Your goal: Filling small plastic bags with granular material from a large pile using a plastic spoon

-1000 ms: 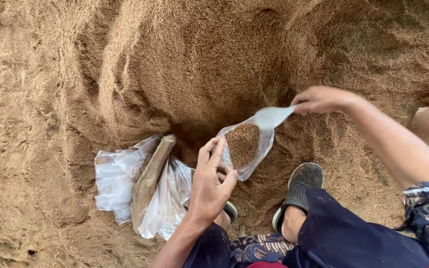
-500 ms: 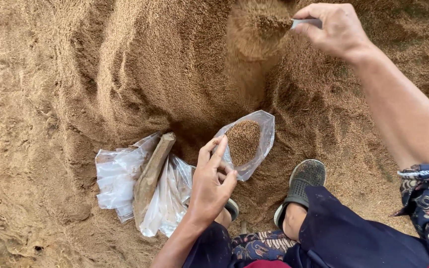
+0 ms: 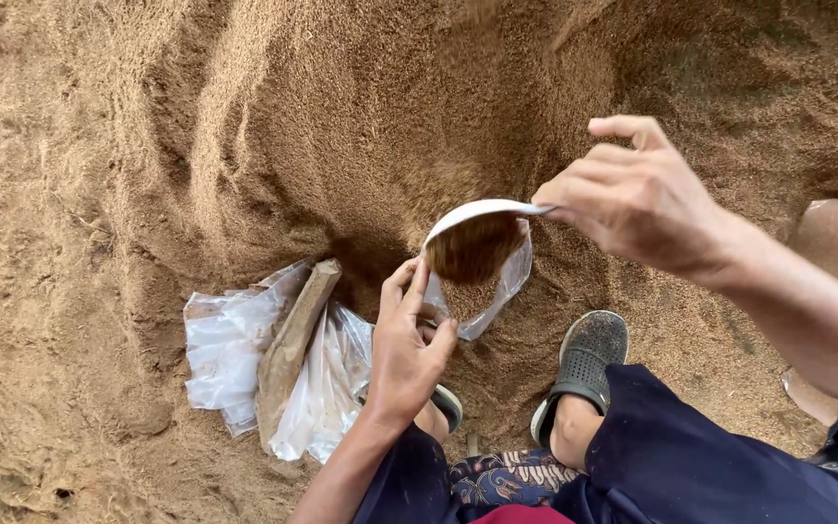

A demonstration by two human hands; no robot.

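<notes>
Down from the far slope of the heap comes the right hand (image 3: 637,194), bringing a white scoop (image 3: 482,215) of brown grain over the mouth of the clear plastic bag (image 3: 497,291) it hovered well above half a second ago.

Fingers and thumb of the right hand pinch the thin handle of the shallow, rounded scoop, which sits tilted just above the bag, loose grain heaped inside it. The left hand (image 3: 404,344), fingers curled, grips the bag's near-left edge, holding it open; the bag is glossy, thin and partly filled. Left of that hand lies a crumpled stack of clear bags (image 3: 235,344) pinned under a flat brown wooden piece (image 3: 293,340). Fine, sandy husk (image 3: 273,146) surrounds everything, dug into a hollow. A dark perforated clog (image 3: 584,359) rests near right.
</notes>
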